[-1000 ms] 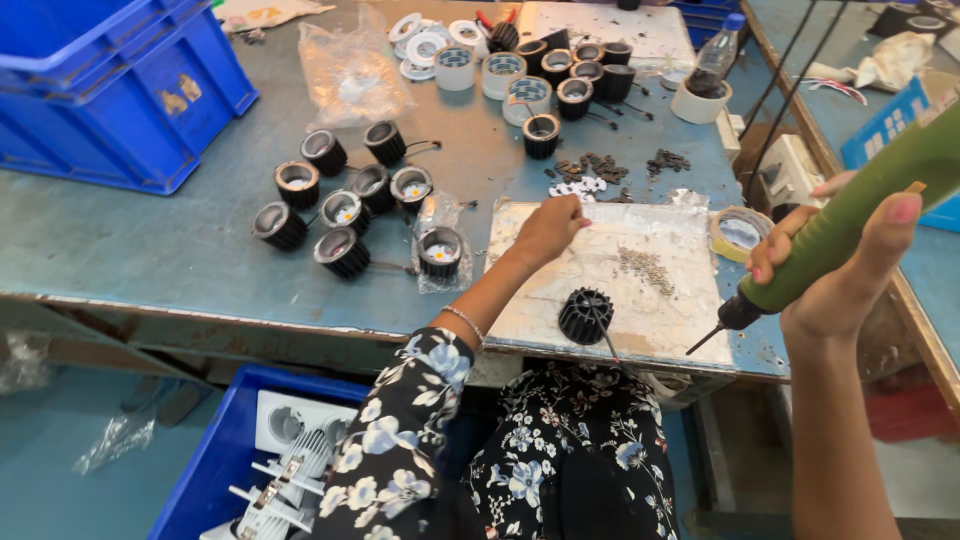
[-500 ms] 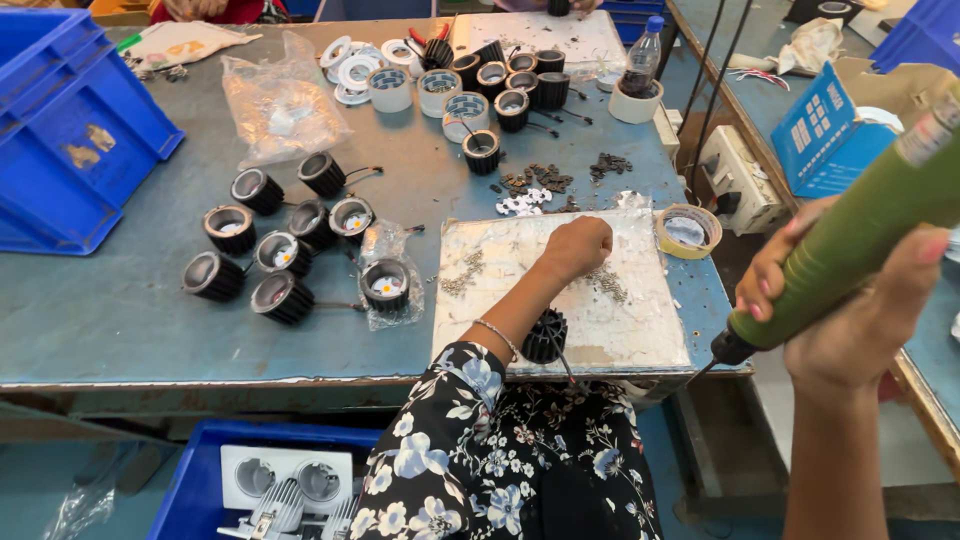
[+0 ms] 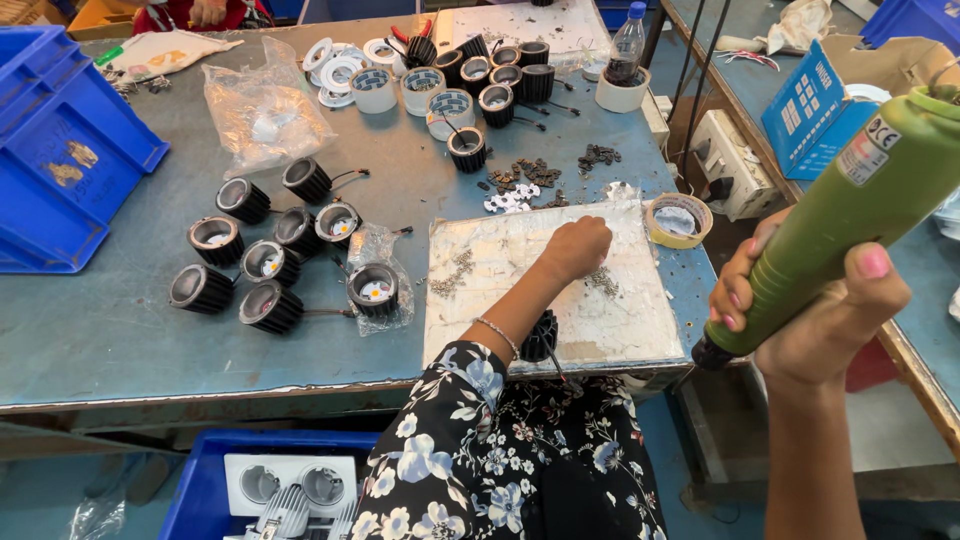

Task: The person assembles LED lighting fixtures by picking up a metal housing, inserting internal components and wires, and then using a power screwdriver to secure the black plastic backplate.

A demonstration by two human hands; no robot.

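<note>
My left hand [image 3: 577, 248] rests with curled fingers on a worn white work board [image 3: 500, 300], next to a small pile of screws [image 3: 603, 283]. Whether it pinches a screw is hidden. A black finned lamp housing [image 3: 540, 336] sits on the board's near edge, partly behind my forearm. My right hand [image 3: 812, 305] grips a green electric screwdriver [image 3: 845, 215], raised off the bench to the right, tip pointing down-left.
Several black finned lamp housings [image 3: 262, 262] lie left of the board, one on a plastic bag [image 3: 374, 287]. More housings and white rings [image 3: 440, 75] stand at the back. A tape roll [image 3: 679, 219], blue crates [image 3: 60, 150] and a bottle [image 3: 627, 50] surround them.
My left hand has stayed on the board, shifting slightly among the screws. The screwdriver in my right hand has stayed raised at the right. The view has drifted.
</note>
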